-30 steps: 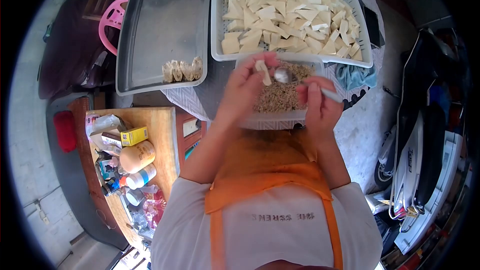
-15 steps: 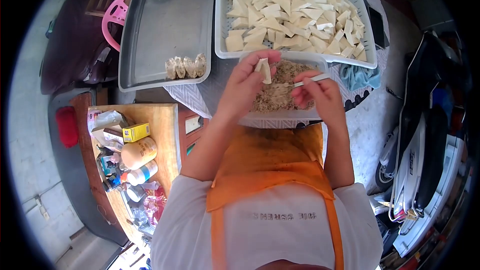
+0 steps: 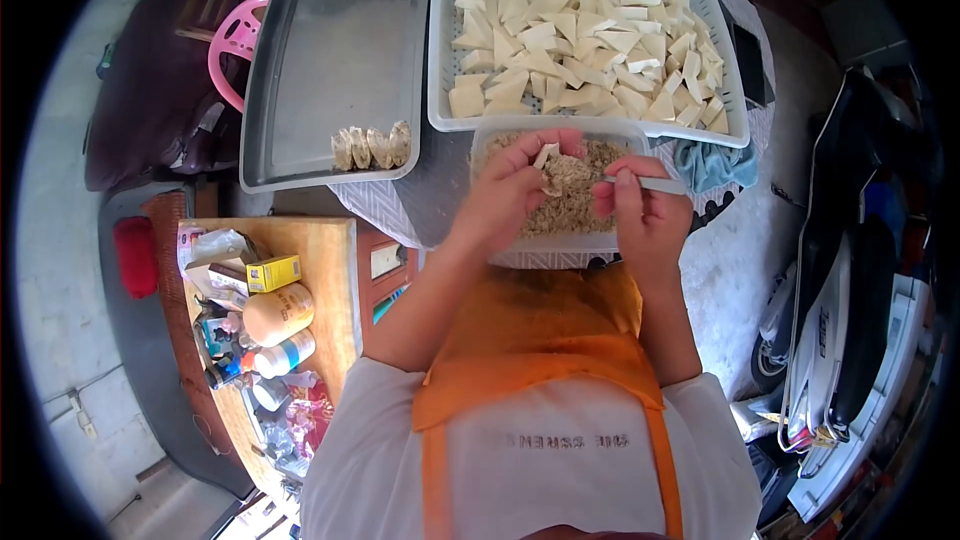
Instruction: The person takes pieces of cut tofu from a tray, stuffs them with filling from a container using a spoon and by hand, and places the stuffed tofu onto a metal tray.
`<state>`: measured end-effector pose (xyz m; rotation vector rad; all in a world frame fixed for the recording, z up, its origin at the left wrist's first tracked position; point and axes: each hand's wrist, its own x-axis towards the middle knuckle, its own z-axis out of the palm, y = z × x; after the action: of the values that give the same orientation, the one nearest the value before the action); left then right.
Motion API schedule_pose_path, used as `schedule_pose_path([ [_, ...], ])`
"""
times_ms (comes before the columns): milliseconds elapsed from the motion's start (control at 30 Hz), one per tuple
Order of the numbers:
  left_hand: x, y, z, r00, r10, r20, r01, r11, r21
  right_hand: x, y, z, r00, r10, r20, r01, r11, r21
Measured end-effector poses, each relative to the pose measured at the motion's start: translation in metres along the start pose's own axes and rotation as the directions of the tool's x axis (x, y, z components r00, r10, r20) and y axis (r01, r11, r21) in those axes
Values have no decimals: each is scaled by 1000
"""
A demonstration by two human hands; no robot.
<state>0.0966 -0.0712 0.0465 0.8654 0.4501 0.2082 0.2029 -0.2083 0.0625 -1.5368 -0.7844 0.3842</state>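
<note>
My left hand (image 3: 515, 185) is closed around a pale tofu piece (image 3: 546, 155), held over a clear plastic tub (image 3: 485, 130) of minced filling (image 3: 560, 220). A lump of filling (image 3: 570, 178) sits against that piece, between my two hands. In my right hand (image 3: 645, 210) is a spoon-like utensil (image 3: 660, 184) with a flat silvery handle pointing right; its working end is hidden by fingers and filling. Behind the tub, many cut tofu pieces (image 3: 590, 45) lie heaped in a white perforated basket (image 3: 738, 90). Several filled pieces (image 3: 371, 146) stand in a row in a metal tray (image 3: 335, 50).
A pink wheel-shaped object (image 3: 235, 45) is left of the tray. A blue cloth (image 3: 715, 165) lies at the table's right edge. On a wooden side table (image 3: 335, 270) at left stand bottles (image 3: 280, 313) and a yellow box (image 3: 273, 273). A scooter (image 3: 830, 310) is parked at right.
A clump of filling is now against the tofu piece in my left hand. My right hand has shifted slightly right and lower, its utensil tilted flatter.
</note>
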Motion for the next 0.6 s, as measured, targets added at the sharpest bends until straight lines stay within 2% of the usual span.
schedule_pose_path([
  [100, 1, -5, 5, 999, -38, -30, 40, 996, 76, 1, -13, 11, 987, -155, 35, 159, 954, -254],
  [167, -2, -11, 16, 998, 55, -18, -50, 978, 204, 3, -21, 14, 971, -220, 97, 240, 879, -412],
  [233, -2, -18, 16, 982, 189, 15, -182, 916, 357, 7, -25, 17, 955, -266, 133, 297, 861, -413],
  [300, 4, -24, 9, 932, 353, 81, -342, 781, 523, 10, -30, 18, 940, -300, 162, 341, 846, -411],
  [400, -1, -9, 6, 830, 548, 98, -384, 437, 813, 5, -31, 7, 964, -250, 91, 265, 874, -407],
  [500, 4, 0, -14, 917, 395, -51, -257, 684, 682, 7, -44, -2, 995, -79, -58, 65, 975, -213],
  [533, 0, 4, -10, 935, 341, -98, -221, 776, 591, 11, -40, -2, 998, 45, -34, -53, 963, -266],
  [600, -1, 2, -10, 955, 287, -83, -211, 845, 492, 13, 5, 0, 975, 132, 179, -46, 908, -417],
])
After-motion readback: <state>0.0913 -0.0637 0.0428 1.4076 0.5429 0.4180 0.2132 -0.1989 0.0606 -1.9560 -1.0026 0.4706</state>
